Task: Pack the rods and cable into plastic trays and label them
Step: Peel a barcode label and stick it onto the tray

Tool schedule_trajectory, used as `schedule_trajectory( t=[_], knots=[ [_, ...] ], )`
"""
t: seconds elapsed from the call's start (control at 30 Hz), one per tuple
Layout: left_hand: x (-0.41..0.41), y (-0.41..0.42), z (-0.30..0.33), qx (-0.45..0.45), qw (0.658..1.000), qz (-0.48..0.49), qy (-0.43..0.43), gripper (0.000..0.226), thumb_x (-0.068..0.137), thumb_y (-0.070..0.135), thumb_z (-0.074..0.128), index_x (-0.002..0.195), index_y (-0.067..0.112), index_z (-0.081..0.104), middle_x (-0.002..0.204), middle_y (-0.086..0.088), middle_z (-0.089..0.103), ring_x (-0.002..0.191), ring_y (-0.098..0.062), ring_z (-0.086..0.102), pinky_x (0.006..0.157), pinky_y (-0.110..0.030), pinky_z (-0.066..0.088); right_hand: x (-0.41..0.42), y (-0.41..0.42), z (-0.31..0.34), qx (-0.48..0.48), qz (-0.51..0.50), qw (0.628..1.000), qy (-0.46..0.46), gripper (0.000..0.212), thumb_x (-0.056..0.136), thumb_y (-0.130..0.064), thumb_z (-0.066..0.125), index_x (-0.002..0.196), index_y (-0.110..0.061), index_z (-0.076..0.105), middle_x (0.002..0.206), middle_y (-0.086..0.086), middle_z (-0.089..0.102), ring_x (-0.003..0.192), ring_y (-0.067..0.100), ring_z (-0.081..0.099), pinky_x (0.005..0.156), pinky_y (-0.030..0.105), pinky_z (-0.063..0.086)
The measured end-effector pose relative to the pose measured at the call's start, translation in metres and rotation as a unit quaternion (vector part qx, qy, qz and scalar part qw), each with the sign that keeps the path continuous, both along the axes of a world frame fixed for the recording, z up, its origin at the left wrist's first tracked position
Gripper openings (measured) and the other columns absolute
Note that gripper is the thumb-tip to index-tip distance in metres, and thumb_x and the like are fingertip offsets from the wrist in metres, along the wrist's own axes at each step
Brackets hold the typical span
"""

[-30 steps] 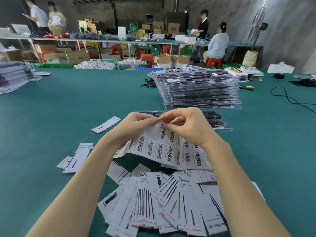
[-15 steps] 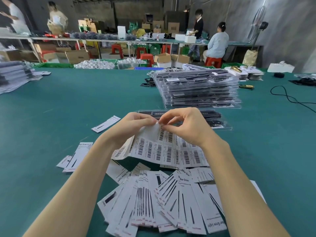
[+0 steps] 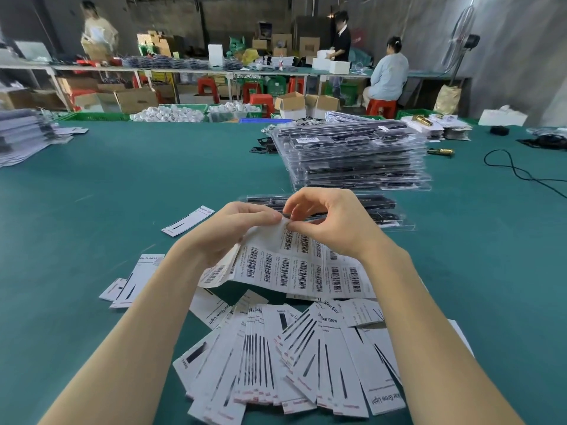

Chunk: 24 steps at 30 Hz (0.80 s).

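Note:
A sheet of white barcode labels (image 3: 294,268) is held up over the green table. My left hand (image 3: 233,231) grips its upper left part. At the sheet's top edge my right hand (image 3: 331,222) pinches a label with thumb and forefinger. Just beyond my hands lies a clear plastic tray (image 3: 386,213) with black rods and a cable in it. Behind it stands a tall stack of filled trays (image 3: 356,157), the top one bearing a barcode label.
White printed insert cards (image 3: 285,357) are fanned out near the front edge, with a few loose ones (image 3: 187,220) to the left. A black cable (image 3: 515,170) snakes at the right. Grey stacks (image 3: 21,136) sit far left. People work at benches behind.
The label sheet has risen slightly and bent. My right thumb and forefinger have closed in on the label at the top edge. The people in the background have moved.

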<state>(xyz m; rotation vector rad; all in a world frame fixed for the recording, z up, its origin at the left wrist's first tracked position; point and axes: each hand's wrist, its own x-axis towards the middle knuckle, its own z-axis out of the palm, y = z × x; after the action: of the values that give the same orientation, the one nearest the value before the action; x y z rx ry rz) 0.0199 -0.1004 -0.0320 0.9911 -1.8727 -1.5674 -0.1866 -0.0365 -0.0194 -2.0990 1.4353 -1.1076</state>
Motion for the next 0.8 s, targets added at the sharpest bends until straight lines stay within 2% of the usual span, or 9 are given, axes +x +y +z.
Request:
schedule_trajectory(
  t=[0.1,0.17,0.27,0.4,0.6,0.7,0.8],
  knots=[
    [0.0015,0.0008,0.0008,0.016,1.000,0.005,0.005,0.031,0.091,0.031,0.067,0.111,0.009,0.075,0.113,-0.017,0.073,0.099,-0.029,0.067,0.100,-0.046,0.049,0.0003,-0.0005,-0.0008,0.025,0.003,0.999,-0.046,0.011,0.084,-0.016,0.081,0.093,-0.021,0.076,0.085,-0.008,0.077,0.084,0.004,0.073,0.081,0.022,0.059],
    [0.0025,0.0010,0.0020,0.018,1.000,0.005,0.014,0.034,0.088,0.032,0.068,0.111,0.008,0.075,0.114,-0.017,0.072,0.098,-0.028,0.067,0.101,-0.047,0.048,-0.0015,-0.0008,-0.0001,0.054,0.009,0.996,-0.070,0.011,0.084,-0.020,0.082,0.094,-0.023,0.076,0.087,-0.009,0.077,0.084,0.006,0.073,0.081,0.022,0.059],
    [0.0032,0.0015,0.0045,0.015,1.000,0.004,0.024,0.033,0.082,0.036,0.072,0.104,0.012,0.078,0.110,-0.014,0.074,0.093,-0.025,0.069,0.090,-0.039,0.053,-0.0029,-0.0004,0.0004,0.070,0.012,0.994,-0.087,0.011,0.085,-0.022,0.082,0.094,-0.023,0.074,0.088,-0.008,0.077,0.084,0.008,0.074,0.078,0.020,0.058],
    [0.0034,0.0001,0.0062,-0.017,1.000,0.013,-0.008,0.026,0.076,0.042,0.076,0.090,0.020,0.080,0.099,-0.007,0.077,0.086,-0.017,0.072,0.067,-0.018,0.053,-0.0009,-0.0007,0.0012,0.059,-0.005,0.996,-0.066,0.015,0.083,-0.023,0.084,0.092,-0.028,0.073,0.084,-0.008,0.076,0.080,0.010,0.074,0.073,0.020,0.058],
    [0.0032,-0.0017,0.0050,-0.008,1.000,0.028,-0.012,0.031,0.069,0.044,0.081,0.088,0.020,0.082,0.097,-0.006,0.078,0.083,-0.015,0.073,0.061,-0.016,0.053,0.0026,-0.0001,0.0004,0.037,-0.007,0.998,-0.049,0.018,0.084,-0.019,0.082,0.095,-0.031,0.078,0.086,-0.011,0.075,0.071,0.013,0.069,0.064,0.015,0.053],
    [0.0020,0.0002,0.0058,-0.001,1.000,0.015,-0.006,0.030,0.071,0.044,0.082,0.091,0.021,0.082,0.099,-0.005,0.077,0.087,-0.014,0.072,0.068,-0.020,0.054,0.0013,-0.0001,0.0010,0.033,-0.006,0.999,-0.040,0.020,0.083,-0.014,0.081,0.093,-0.032,0.078,0.088,-0.012,0.076,0.072,0.012,0.070,0.068,0.019,0.057],
    [0.0017,0.0020,0.0051,0.017,1.000,0.015,-0.002,0.036,0.078,0.042,0.076,0.104,0.017,0.079,0.110,-0.007,0.075,0.109,-0.027,0.067,0.098,-0.042,0.050,0.0008,0.0003,0.0006,0.027,-0.009,0.998,-0.058,0.016,0.081,-0.014,0.083,0.089,-0.028,0.079,0.085,-0.009,0.076,0.074,0.012,0.072,0.073,0.029,0.062]
  ],
)
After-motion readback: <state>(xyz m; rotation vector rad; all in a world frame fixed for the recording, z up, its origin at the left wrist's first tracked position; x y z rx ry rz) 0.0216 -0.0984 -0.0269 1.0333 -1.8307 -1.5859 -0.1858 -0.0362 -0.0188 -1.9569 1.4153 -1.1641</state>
